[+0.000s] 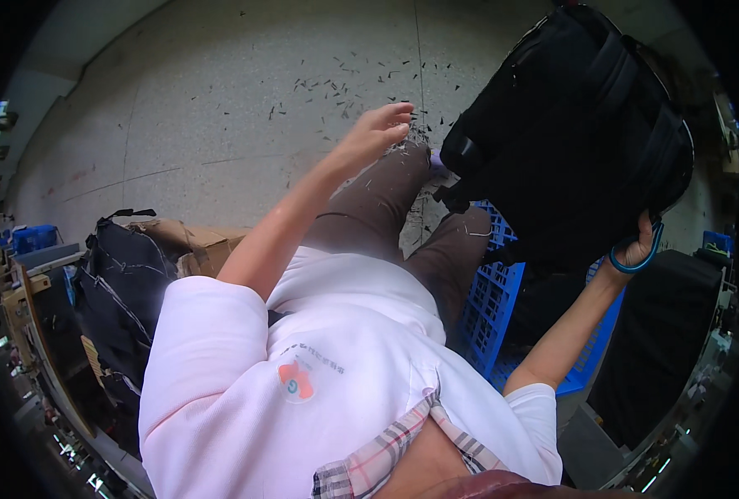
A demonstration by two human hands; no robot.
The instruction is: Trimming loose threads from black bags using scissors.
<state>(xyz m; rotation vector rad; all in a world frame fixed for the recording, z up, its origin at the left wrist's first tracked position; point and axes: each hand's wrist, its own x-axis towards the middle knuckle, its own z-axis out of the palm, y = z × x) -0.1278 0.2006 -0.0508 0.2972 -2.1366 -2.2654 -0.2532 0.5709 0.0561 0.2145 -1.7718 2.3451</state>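
My left hand (376,133) hovers above my left knee with its fingers stretched out and nothing in them. A large black backpack (569,141) with straps and a dark buckle is held up on the right, over my right knee and a blue crate. At its lower right edge my right hand (638,248) is closed on the bag, the fingers partly hidden behind the fabric. A teal loop (638,264), which looks like a scissors handle, hangs round that same hand; any blades are out of sight.
The blue plastic crate (490,320) stands beside my right leg, with dark fabric in it. Black fabric (656,333) is piled at the right. Left of me are a black bag (124,274) with loose threads and a cardboard box (199,245). Dark scraps litter the floor (219,125).
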